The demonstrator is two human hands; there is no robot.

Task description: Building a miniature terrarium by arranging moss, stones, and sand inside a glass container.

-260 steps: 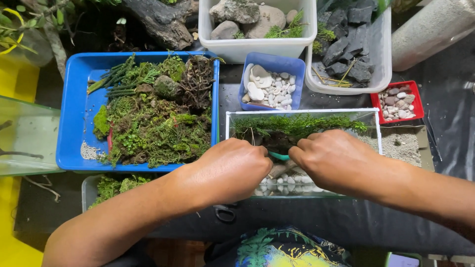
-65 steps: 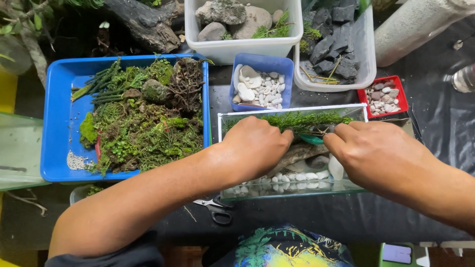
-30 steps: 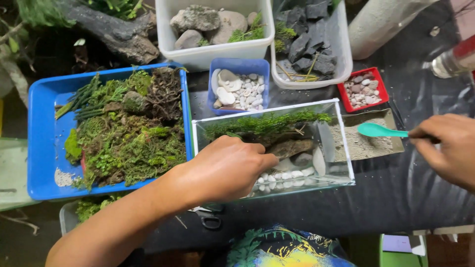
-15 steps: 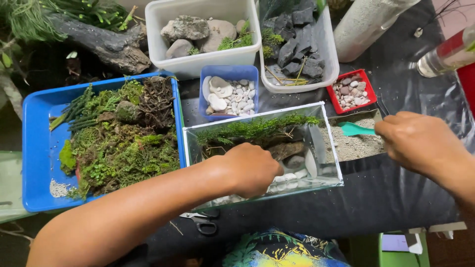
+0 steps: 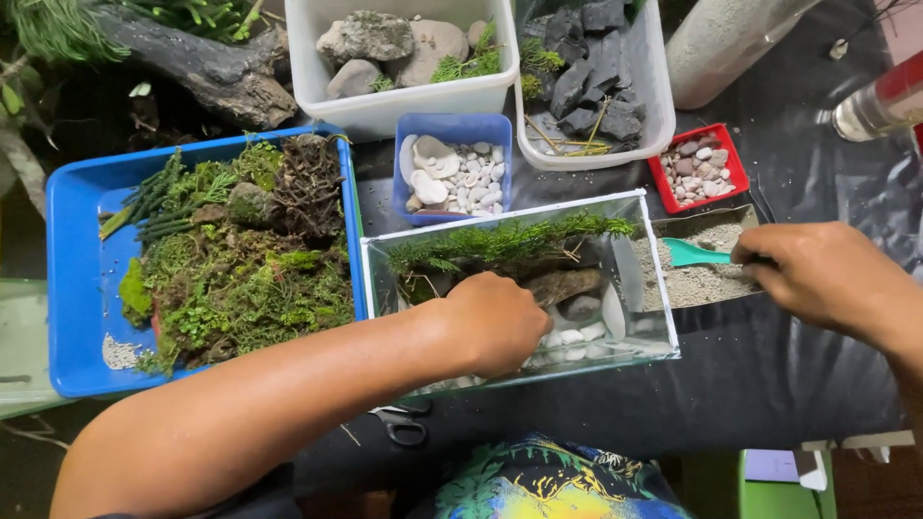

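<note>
Moved rightward, right hand (image 5: pixel 827 279) grips teal scoop (image 5: pixel 694 254) over sand tray (image 5: pixel 716 226); left hand (image 5: pixel 495 322) rests curled in glass tank (image 5: pixel 663 332).

The left hand (image 5: pixel 495 322) reaches forward from the lower left, the bare forearm running up at a slant, the wrist straight and the back of the hand up. Its fingers curl downward and are hidden beneath the knuckles. The right hand (image 5: pixel 829 274) comes in from the right edge, well apart from the left, back up, with fingers closed in a pinch that points left.
</note>
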